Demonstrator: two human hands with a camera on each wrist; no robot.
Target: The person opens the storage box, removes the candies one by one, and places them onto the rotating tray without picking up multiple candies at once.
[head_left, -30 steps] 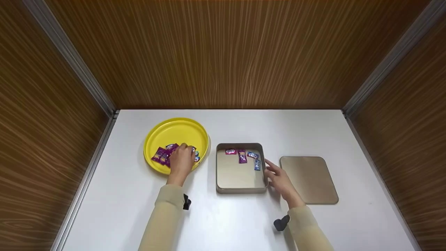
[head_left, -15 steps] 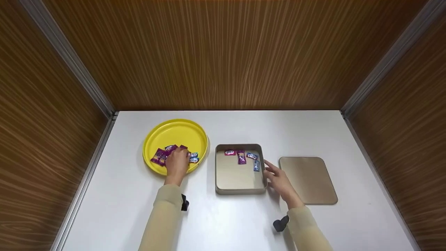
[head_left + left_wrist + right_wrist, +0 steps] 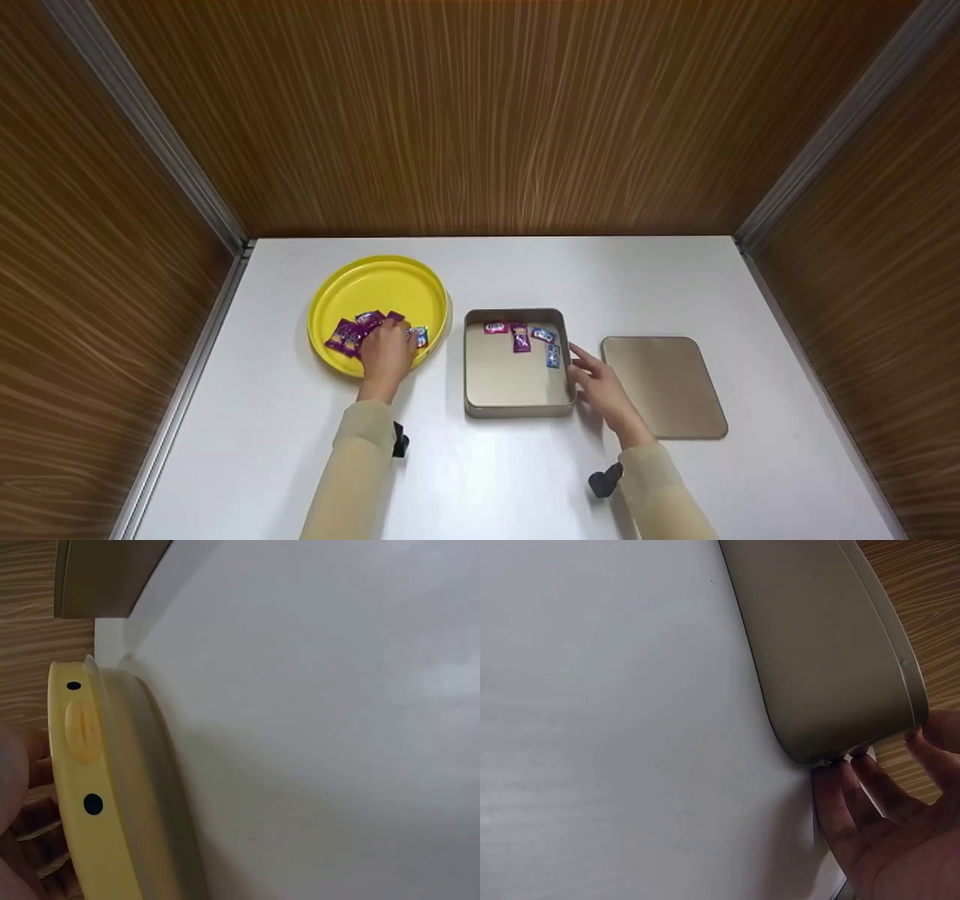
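Note:
My left hand (image 3: 387, 351) reaches down into a round yellow tray (image 3: 382, 283), over a heap of small wrapped candies. Purple candies (image 3: 345, 337) lie left of it, and a blue-and-white candy (image 3: 421, 337) sits by its fingertips. Whether the fingers pinch a candy is hidden in both the head and left wrist views. A square metal tin (image 3: 517, 411) stands in the middle, with a pink candy (image 3: 496, 328), a purple candy (image 3: 521, 339) and two blue ones inside. My right hand (image 3: 604, 391) rests extended fingertips against the tin's right side; the right wrist view shows them touching its wall.
A flat square metal lid (image 3: 671, 386) lies right of the tin, partly behind my right wrist. Wood-patterned panels (image 3: 480, 112) enclose the white table (image 3: 480, 480) at the back and both sides. The left wrist view shows dark dots on the tray's outer wall (image 3: 112, 855).
My left hand shifted a little left over the candies, then slightly back right. The blue-and-white candies beside its fingertips have changed position. My right hand stays at the tin.

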